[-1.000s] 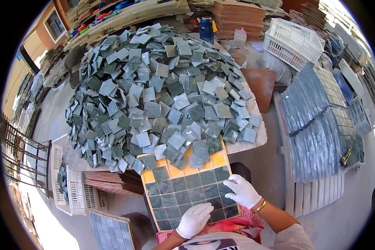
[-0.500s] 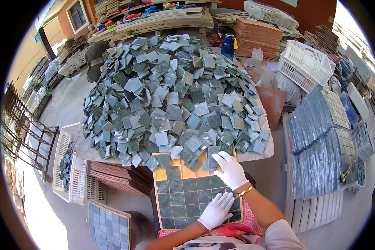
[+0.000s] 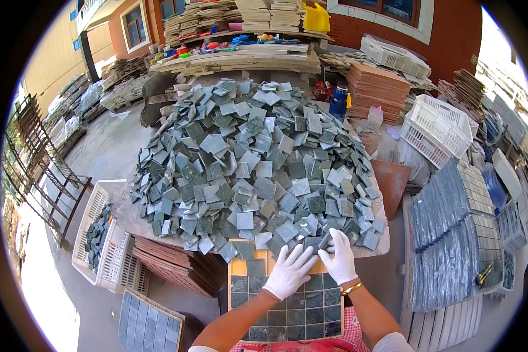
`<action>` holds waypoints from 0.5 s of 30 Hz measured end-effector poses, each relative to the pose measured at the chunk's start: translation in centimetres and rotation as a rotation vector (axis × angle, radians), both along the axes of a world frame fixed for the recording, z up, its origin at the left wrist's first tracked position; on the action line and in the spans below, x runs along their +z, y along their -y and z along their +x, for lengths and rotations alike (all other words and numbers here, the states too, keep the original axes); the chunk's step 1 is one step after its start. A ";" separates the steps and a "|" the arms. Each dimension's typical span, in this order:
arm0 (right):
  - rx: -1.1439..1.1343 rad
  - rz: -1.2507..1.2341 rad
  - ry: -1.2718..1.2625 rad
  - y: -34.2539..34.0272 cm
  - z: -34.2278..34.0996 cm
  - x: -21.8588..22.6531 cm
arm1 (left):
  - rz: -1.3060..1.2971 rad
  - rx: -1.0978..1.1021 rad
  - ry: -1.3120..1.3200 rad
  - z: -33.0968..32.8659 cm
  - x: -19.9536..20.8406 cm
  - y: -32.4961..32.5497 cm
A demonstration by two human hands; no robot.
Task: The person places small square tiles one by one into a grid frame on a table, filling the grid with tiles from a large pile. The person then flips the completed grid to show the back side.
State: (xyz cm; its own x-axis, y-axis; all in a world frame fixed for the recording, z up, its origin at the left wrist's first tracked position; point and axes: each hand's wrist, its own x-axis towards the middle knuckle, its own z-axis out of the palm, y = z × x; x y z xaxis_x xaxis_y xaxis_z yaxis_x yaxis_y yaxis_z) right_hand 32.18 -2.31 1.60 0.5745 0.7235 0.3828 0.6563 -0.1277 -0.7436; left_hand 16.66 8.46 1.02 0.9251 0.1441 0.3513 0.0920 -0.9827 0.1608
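A shallow yellow tray (image 3: 238, 268) lies in front of me at the foot of a large heap of square green-grey stone tiles (image 3: 244, 220). Dark green tiles (image 3: 266, 317) fill its nearer rows in a grid, while yellow base shows at the far end. My left hand (image 3: 290, 273), in a white glove, is open with its fingers spread over the tray's far rows. My right hand (image 3: 338, 258), gloved too, is at the tray's far right corner beside the heap's edge. Its thumb and fingers are apart near loose tiles, and no held tile shows.
White crates (image 3: 112, 253) stand at the left, with reddish boards (image 3: 173, 264) beside the heap's table. A tiled panel (image 3: 149, 322) lies lower left. Wrapped tile stacks (image 3: 443, 258) line the right. A blue bottle (image 3: 338, 103) stands behind the heap.
My left hand has moved from the tray's near rows forward to its far rows, fingers spreading. My right hand stays near the heap's edge. The view has tilted up.
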 end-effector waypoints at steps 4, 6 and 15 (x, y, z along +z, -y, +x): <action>0.335 -0.070 0.274 -1.6 -0.4 0.6 | 0.116 -0.074 -0.081 0.7 -0.1 -5.6; 0.580 -0.249 0.477 -2.2 0.1 -0.2 | 0.127 -0.111 -0.051 1.5 -0.3 -7.5; 0.504 -0.164 0.919 -7.9 6.4 1.3 | 0.233 -0.010 -0.103 3.2 1.4 -12.3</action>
State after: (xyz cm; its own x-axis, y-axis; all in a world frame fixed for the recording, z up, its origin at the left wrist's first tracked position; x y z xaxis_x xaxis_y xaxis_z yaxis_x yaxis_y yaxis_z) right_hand 38.60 5.63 2.92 -0.2671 0.8794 0.3940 0.9626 0.2623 0.0671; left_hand 19.84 20.74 2.40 0.9588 0.0604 0.2775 0.0857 -0.9931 -0.0800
